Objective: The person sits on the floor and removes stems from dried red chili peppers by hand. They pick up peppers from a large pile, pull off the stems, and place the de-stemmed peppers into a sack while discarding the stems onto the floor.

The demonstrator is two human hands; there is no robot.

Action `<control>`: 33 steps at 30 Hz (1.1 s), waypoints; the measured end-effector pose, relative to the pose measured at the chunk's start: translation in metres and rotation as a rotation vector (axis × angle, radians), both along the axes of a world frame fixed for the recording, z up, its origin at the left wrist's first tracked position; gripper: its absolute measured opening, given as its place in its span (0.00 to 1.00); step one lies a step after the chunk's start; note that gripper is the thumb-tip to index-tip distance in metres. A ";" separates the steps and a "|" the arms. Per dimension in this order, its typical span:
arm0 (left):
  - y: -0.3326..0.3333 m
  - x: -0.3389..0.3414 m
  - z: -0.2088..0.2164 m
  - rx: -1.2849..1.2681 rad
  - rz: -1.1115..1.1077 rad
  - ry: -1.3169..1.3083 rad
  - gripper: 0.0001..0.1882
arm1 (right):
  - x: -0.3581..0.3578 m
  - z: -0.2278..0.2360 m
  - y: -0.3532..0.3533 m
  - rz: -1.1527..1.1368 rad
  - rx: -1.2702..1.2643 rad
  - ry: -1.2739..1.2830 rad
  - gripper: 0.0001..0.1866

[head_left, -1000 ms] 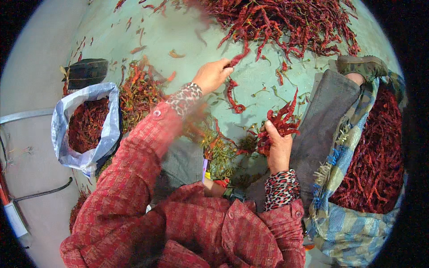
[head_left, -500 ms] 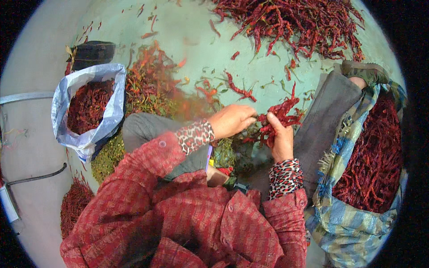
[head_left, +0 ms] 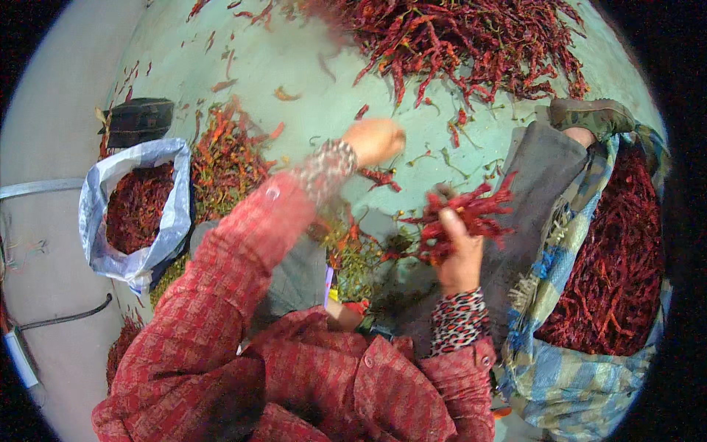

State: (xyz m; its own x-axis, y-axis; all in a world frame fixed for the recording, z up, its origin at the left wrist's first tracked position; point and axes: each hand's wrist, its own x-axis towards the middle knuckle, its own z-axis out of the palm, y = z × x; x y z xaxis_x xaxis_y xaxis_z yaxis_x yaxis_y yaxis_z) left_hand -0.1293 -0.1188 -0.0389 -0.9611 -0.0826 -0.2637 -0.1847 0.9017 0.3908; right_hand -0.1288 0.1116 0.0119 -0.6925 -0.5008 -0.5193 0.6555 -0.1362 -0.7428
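Right hand (head_left: pixel 460 254): thumb pins a chili bunch (head_left: pixel 477 210), probably keeping it together
Left hand (head_left: pixel 375 141): blurred, grip I cannot tell
Checked sack (head_left: pixel 589 381): right, gaping (seemingly for easy reach)

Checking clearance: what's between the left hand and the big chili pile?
Head view: green floor between left hand and pile, with one short red chili piece on it.

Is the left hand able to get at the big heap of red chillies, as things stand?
Probably yes: pale floor and a small chilli piece lie between the left hand and the heap, with nothing upright seeming to block it.
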 end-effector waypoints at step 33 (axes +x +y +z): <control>0.009 -0.046 -0.022 -0.231 0.198 0.044 0.12 | 0.007 -0.026 -0.006 -0.173 -0.023 -0.069 0.09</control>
